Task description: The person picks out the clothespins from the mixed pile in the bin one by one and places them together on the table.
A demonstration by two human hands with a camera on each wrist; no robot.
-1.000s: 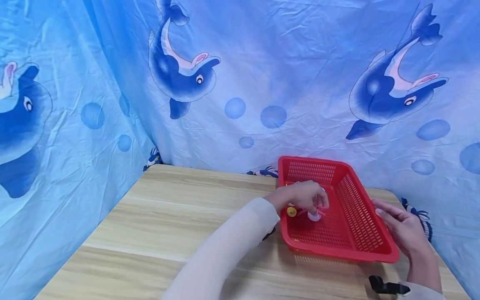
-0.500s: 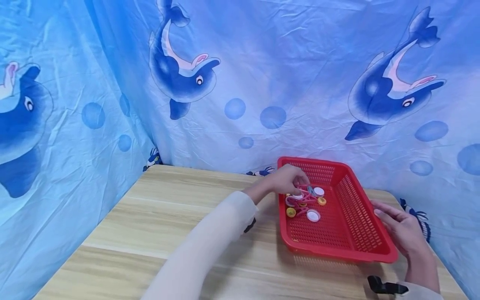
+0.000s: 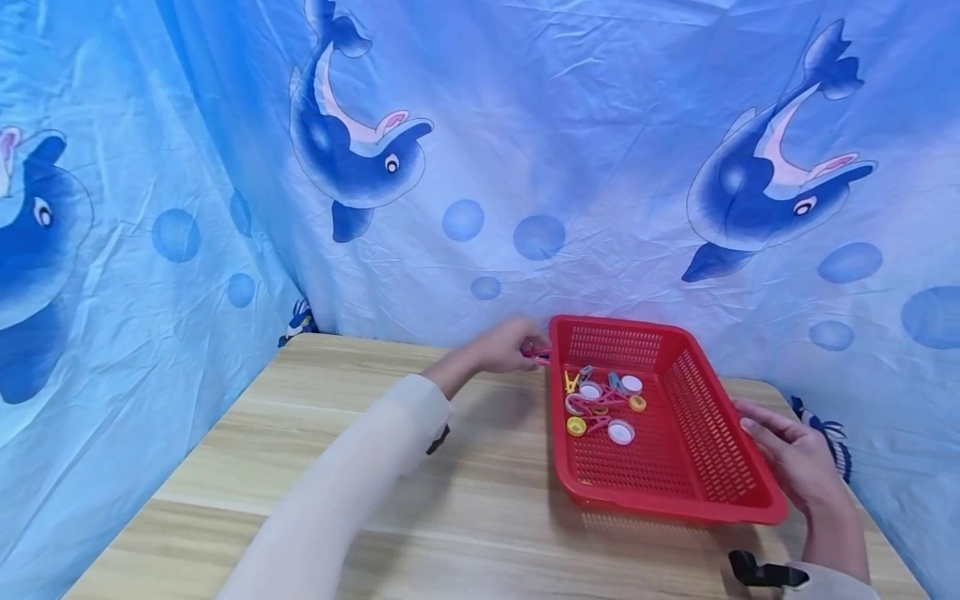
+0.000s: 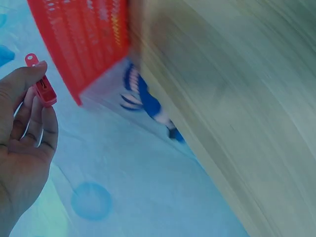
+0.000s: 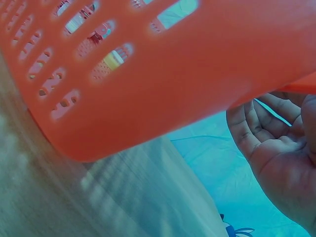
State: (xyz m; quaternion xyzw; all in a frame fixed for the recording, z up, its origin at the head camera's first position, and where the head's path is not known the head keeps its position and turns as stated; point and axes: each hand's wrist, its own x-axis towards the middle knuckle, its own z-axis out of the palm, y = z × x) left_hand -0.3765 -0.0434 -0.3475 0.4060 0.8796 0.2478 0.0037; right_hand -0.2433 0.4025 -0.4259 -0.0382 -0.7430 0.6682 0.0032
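Observation:
My left hand (image 3: 510,343) is just left of the red plastic basket (image 3: 667,506), level with its far part. Between thumb and fingers it pinches a pinkish-red clothespin (image 4: 45,91), held up in the left wrist view. At the basket's right side, my right hand (image 3: 806,462) holds the rim, its fingers tucked beneath it in the right wrist view. Inside the basket, toward its left wall, lie several pink clothespins, a yellow clothespin (image 3: 572,382) and a blue-grey one (image 3: 616,382). White round caps (image 3: 621,432) and yellow caps (image 3: 576,426) lie among them.
The basket stands on a wood-grain table (image 3: 337,400), toward its right end. A blue dolphin-print curtain (image 3: 480,150) hangs behind and along the left. Dark blue-and-white printed figures show by the table's edge.
My left hand has come up out of the basket and moved left over its rim, bringing a pinkish-red clothespin along. The right hand stays at the basket's right rim.

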